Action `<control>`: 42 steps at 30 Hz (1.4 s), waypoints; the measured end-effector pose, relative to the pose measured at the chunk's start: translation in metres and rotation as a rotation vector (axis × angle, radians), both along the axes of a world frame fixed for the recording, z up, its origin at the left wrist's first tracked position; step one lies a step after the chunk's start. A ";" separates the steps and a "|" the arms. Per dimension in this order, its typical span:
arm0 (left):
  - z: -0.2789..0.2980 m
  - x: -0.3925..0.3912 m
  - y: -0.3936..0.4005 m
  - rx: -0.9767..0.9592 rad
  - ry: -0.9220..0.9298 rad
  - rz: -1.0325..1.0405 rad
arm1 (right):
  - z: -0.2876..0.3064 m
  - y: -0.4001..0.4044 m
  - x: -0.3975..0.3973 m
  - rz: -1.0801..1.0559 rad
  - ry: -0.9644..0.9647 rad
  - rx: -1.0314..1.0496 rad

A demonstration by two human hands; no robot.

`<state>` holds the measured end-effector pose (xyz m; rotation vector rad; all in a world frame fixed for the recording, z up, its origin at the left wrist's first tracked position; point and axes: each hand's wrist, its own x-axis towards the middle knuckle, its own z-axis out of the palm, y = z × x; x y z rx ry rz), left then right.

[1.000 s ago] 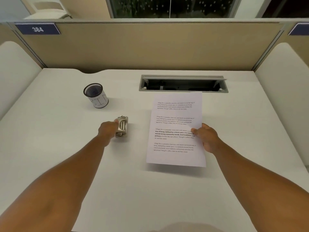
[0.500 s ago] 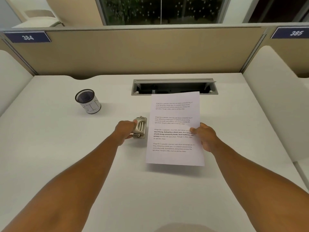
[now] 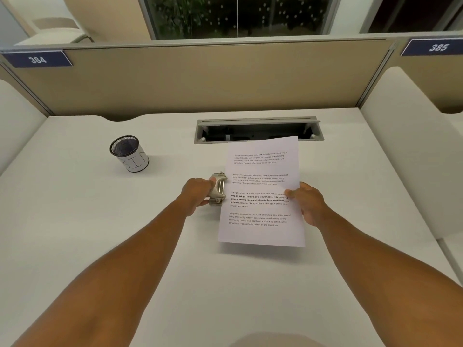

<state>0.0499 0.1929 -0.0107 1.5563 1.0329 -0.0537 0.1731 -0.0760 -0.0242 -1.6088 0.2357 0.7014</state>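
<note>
Printed sheet of paper (image 3: 260,191) hangs just above the white surface (image 3: 125,234), its left edge meeting a small metal hole punch (image 3: 218,187); whether that edge sits inside the punch's slot cannot be told from the head view. The likely risk is a skewed or shallow punch: the sheet is pinched at one spot only, on its right edge, so its near end floats free and the left edge could enter the slot at a slant or buckle against it; the punch stands loose on the surface and could slide under a sideways push; holes could also land in the printed text. The right hand (image 3: 309,202) holds the sheet at mid-height, thumb on the page and fingers curled beneath; the left hand (image 3: 198,194) wraps the punch from its left side, fingers closed on its body. The punch lies between the two hands, touching the left and well apart from the right; a mesh pen cup (image 3: 129,154) stands farther left and back; an open cable slot (image 3: 258,130) lies beyond the sheet's far edge.
</note>
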 end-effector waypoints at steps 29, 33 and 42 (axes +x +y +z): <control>-0.015 0.001 -0.009 0.067 0.038 -0.067 | -0.012 -0.002 0.001 0.055 0.003 -0.025; -0.016 0.002 -0.010 0.061 0.040 -0.068 | -0.013 -0.004 0.000 0.048 0.009 -0.014; -0.016 0.004 -0.012 0.051 0.033 -0.041 | -0.013 -0.004 -0.001 0.038 0.022 0.001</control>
